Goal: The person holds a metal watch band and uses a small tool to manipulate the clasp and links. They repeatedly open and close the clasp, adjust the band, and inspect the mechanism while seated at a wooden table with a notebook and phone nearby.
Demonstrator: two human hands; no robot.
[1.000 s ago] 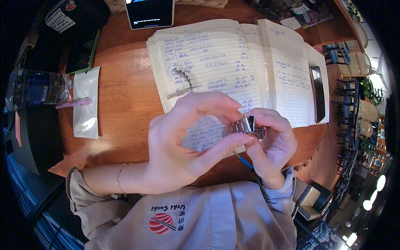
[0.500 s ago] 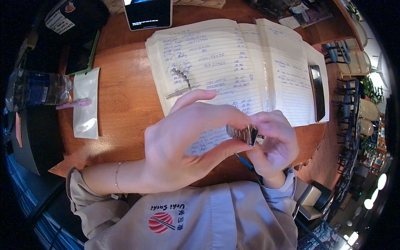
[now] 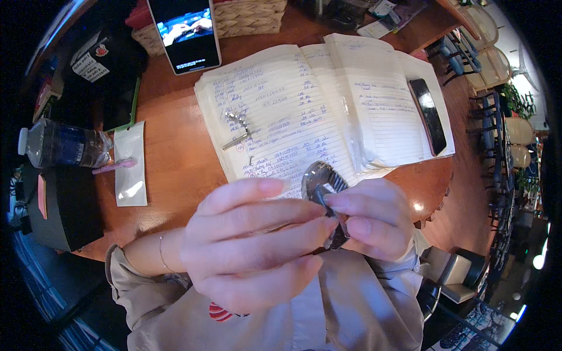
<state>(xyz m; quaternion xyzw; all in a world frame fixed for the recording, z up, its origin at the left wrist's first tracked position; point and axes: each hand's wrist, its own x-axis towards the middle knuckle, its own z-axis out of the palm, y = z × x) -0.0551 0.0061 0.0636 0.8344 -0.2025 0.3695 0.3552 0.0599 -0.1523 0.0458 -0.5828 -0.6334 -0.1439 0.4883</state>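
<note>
Wooden table (image 3: 170, 158) | bottle (image 3: 67, 144), open notebook (image 3: 263, 82) bearing phone (image 3: 429, 117), metal links (image 3: 242, 124) | left fingers (image 3: 281, 235), right fingers (image 3: 374, 205) pinching metal band (image 3: 316, 175)

Left wrist (image 3: 170, 253) at eight o'clock, left hand (image 3: 249, 245) at seven, fingers (image 3: 281, 240) spread, right hand (image 3: 377, 219) at four, pinching

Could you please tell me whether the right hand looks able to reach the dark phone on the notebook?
Probably yes: the dark phone lies uncovered beyond the right hand, though that hand is occupied with the linked metal band.
</note>
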